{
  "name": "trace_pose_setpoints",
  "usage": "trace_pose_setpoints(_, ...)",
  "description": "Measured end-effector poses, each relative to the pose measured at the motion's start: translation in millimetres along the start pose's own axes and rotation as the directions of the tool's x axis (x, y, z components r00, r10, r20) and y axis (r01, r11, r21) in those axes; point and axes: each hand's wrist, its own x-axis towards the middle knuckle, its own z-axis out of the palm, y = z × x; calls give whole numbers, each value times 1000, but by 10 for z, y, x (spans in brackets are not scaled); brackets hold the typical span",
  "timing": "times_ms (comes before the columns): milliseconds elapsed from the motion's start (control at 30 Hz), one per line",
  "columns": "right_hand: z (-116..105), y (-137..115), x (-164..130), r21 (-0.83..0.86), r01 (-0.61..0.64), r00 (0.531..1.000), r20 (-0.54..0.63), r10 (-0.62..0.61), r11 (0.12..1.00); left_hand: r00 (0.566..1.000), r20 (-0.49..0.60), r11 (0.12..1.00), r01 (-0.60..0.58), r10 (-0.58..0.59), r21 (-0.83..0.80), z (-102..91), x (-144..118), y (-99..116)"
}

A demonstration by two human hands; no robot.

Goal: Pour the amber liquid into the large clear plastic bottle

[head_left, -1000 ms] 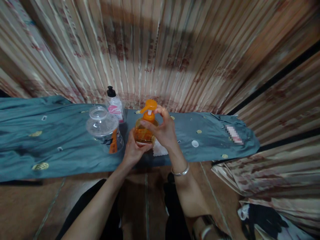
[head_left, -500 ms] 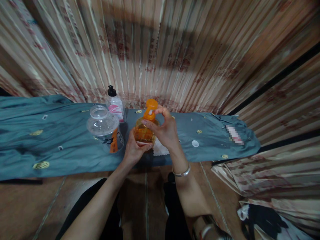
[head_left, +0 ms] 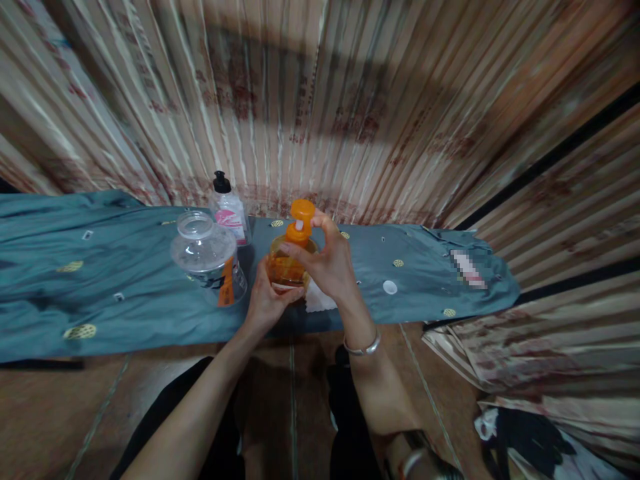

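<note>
At centre frame, a person's left hand [head_left: 265, 300] grips the base of an orange pump bottle [head_left: 287, 263] on a table draped in teal cloth [head_left: 100, 293], while the right hand [head_left: 327, 263] closes its fingers around the orange pump head [head_left: 301, 217] (a silver bangle [head_left: 361, 347] on that wrist). A clear jar [head_left: 207, 257] stands just left.

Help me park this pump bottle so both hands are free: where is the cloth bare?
Bare teal cloth stretches right of the orange pump bottle; another wide patch lies left of the clear jar. Crowded between: jar, white bottle, tissue.
</note>
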Motion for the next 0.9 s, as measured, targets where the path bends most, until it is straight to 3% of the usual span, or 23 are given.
trace_pose_setpoints(267, -116, 12, 45, 60, 58, 986, 156, -66, 997, 1000, -1, 1000, 3, -3, 20, -5, -13, -33)
trace_pose_setpoints(500, -8, -5, 7, 8, 2, 1000, -14, -2, 1000, 1000, -16, 999, -3, 3, 43, -5, -5, -43)
trace_pose_setpoints(767, -158, -24, 59, 52, 111, 974, 191, -120, 992, 1000, 1, 999, -9, 9, 34, -10, -21, -43)
trace_pose_setpoints(900, -79, -2, 39, -6, 71, 991, 111, -70, 997, 1000, -14, 999, -25, 26, 29, -2, -5, -64)
